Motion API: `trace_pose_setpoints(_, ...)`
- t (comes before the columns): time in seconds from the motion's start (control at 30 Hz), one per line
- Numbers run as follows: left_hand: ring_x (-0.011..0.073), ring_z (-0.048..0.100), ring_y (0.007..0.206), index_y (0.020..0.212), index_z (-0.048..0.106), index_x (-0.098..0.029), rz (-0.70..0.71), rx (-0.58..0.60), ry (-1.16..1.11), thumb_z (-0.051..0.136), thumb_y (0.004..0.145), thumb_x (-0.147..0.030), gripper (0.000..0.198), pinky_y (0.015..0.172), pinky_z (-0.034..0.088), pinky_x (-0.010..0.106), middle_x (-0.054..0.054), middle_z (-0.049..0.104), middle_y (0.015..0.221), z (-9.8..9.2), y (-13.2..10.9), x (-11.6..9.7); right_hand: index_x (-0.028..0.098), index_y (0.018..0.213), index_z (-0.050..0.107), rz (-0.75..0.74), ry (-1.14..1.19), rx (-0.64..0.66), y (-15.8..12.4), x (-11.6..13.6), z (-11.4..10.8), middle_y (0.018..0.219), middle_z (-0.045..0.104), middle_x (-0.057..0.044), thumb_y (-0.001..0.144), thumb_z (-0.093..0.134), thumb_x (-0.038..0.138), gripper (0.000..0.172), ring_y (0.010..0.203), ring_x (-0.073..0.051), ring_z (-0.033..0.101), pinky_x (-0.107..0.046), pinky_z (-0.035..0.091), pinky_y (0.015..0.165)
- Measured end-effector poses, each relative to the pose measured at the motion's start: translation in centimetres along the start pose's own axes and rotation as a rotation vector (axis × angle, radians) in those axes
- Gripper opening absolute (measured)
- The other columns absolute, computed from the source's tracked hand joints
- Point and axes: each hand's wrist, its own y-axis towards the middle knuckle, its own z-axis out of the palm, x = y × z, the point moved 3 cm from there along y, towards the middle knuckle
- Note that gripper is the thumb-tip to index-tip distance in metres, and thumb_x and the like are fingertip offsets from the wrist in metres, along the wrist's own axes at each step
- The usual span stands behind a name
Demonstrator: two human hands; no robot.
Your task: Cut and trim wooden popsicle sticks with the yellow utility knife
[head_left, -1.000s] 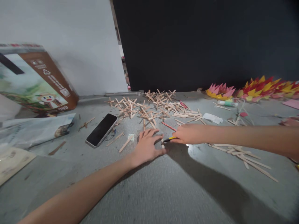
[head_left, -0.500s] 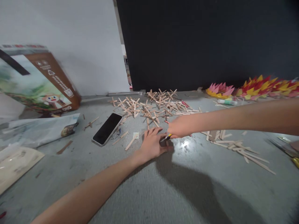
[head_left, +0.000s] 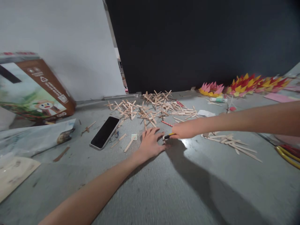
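Note:
My left hand (head_left: 152, 143) rests on the grey table, thumb and forefinger pinching the ends of a small wooden stick piece (head_left: 163, 139). Its other fingers are spread on the tabletop. From the right comes my right hand (head_left: 185, 128), closed around a slim yellow-and-black utility knife (head_left: 169, 136). The knife's dark front end points left at the stick piece; its blade is too small to make out. Behind the hands lies a pile of crossed wooden sticks (head_left: 150, 107). A red patterned stick (head_left: 167, 123) lies just beyond the right hand.
A phone (head_left: 104, 132) lies left of the hands, near a stick with a small paper square (head_left: 133, 137). Loose sticks (head_left: 231, 143) are to the right. A printed carton (head_left: 37, 87) stands far left. Paper crowns (head_left: 211, 89) line the black panel; yellow-handled scissors (head_left: 287, 156) lie at right.
My right hand has drawn back slightly to the right from the left hand, showing more of the knife and the stick piece. The view has shifted a little to the right.

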Motion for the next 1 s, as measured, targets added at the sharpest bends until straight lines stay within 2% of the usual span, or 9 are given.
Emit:
trace_pose_setpoints(0.1, 0.0365, 0.045, 0.144, 0.130, 0.073, -0.030, 0.008, 0.010, -0.005, 0.076, 0.081, -0.069, 0.063, 0.116, 0.034, 0.057, 0.008, 0.056, 0.154, -0.1, 0.0, -0.1, 0.019, 0.079, 0.073, 0.140, 0.045, 0.113, -1.2, 0.1, 1.6, 0.058, 0.060, -0.002, 0.106, 0.044, 0.049, 0.050, 0.046, -0.013, 0.046, -0.028, 0.034, 0.051)
trace_pose_setpoints(0.2, 0.0369, 0.045, 0.144, 0.129, 0.074, -0.028, 0.012, 0.022, -0.008, 0.075, 0.081, -0.070, 0.064, 0.117, 0.033, 0.058, 0.009, 0.056, 0.155, -0.3, 0.0, -0.1, 0.017, 0.084, 0.075, 0.159, 0.065, 0.083, -1.9, 0.2, 2.5, 0.063, 0.065, -0.005, 0.108, 0.040, 0.050, 0.054, 0.053, -0.015, 0.054, -0.027, 0.034, 0.052)
trace_pose_setpoints(0.27, 0.0373, 0.045, 0.144, 0.129, 0.074, -0.028, 0.006, 0.028, -0.006, 0.075, 0.082, -0.069, 0.063, 0.116, 0.033, 0.058, 0.010, 0.056, 0.155, -0.3, 0.0, -0.1, 0.016, 0.091, 0.077, 0.113, 0.022, 0.047, -2.0, 0.3, 2.5, 0.072, 0.070, -0.008, 0.109, 0.040, 0.048, 0.052, 0.060, -0.016, 0.061, -0.027, 0.038, 0.056)
trace_pose_setpoints(0.4, 0.0370, 0.044, 0.145, 0.130, 0.074, -0.029, 0.009, 0.024, -0.009, 0.075, 0.082, -0.068, 0.061, 0.117, 0.033, 0.057, 0.009, 0.056, 0.154, -0.2, 0.1, 0.0, 0.018, 0.105, 0.079, 0.009, -0.170, 0.089, -1.6, 0.6, 1.1, 0.083, 0.074, -0.011, 0.110, 0.042, 0.044, 0.045, 0.068, -0.021, 0.067, -0.030, 0.044, 0.063)
trace_pose_setpoints(0.47, 0.0366, 0.044, 0.145, 0.129, 0.074, -0.030, 0.007, 0.015, -0.009, 0.077, 0.082, -0.068, 0.060, 0.117, 0.033, 0.056, 0.008, 0.056, 0.154, -0.1, 0.1, 0.0, 0.017, 0.100, 0.079, -0.003, -0.247, 0.114, -1.0, 1.3, 0.0, 0.082, 0.073, -0.012, 0.108, 0.048, 0.042, 0.041, 0.070, -0.023, 0.068, -0.033, 0.048, 0.067)
trace_pose_setpoints(0.6, 0.0372, 0.046, 0.143, 0.126, 0.075, -0.034, 0.000, 0.009, -0.006, 0.080, 0.079, -0.068, 0.058, 0.115, 0.035, 0.056, 0.007, 0.057, 0.153, -0.1, 0.0, 0.1, 0.017, 0.094, 0.079, -0.015, -0.239, 0.069, 0.5, 3.5, -2.1, 0.086, 0.073, -0.012, 0.098, 0.065, 0.028, 0.018, 0.086, -0.028, 0.072, -0.039, 0.051, 0.080)
trace_pose_setpoints(0.7, 0.0364, 0.047, 0.142, 0.128, 0.074, -0.035, 0.022, 0.014, -0.011, 0.077, 0.082, -0.068, 0.056, 0.114, 0.035, 0.055, 0.007, 0.056, 0.154, -0.2, -0.1, 0.0, 0.016, 0.096, 0.078, -0.038, -0.261, 0.146, 1.3, 4.5, -2.9, 0.089, 0.073, -0.013, 0.095, 0.067, 0.023, 0.013, 0.091, -0.030, 0.072, -0.041, 0.052, 0.081)
trace_pose_setpoints(0.83, 0.0360, 0.046, 0.144, 0.129, 0.073, -0.033, 0.003, 0.003, -0.008, 0.078, 0.081, -0.068, 0.059, 0.115, 0.034, 0.057, 0.008, 0.057, 0.153, -0.2, -0.1, 0.0, 0.017, 0.094, 0.077, 0.040, -0.170, 0.172, 0.8, 3.7, -2.7, 0.084, 0.072, -0.012, 0.096, 0.064, 0.032, 0.020, 0.077, -0.026, 0.069, -0.037, 0.051, 0.072)
trace_pose_setpoints(1.0, 0.0343, 0.045, 0.146, 0.130, 0.072, -0.031, -0.008, -0.006, -0.005, 0.080, 0.082, -0.060, 0.057, 0.118, 0.034, 0.055, 0.008, 0.057, 0.154, -0.2, -0.1, -0.2, 0.016, 0.091, 0.074, 0.163, -0.101, 0.138, -1.2, 2.3, -0.4, 0.082, 0.071, -0.012, 0.105, 0.045, 0.045, 0.043, 0.056, -0.017, 0.058, -0.031, 0.042, 0.056)
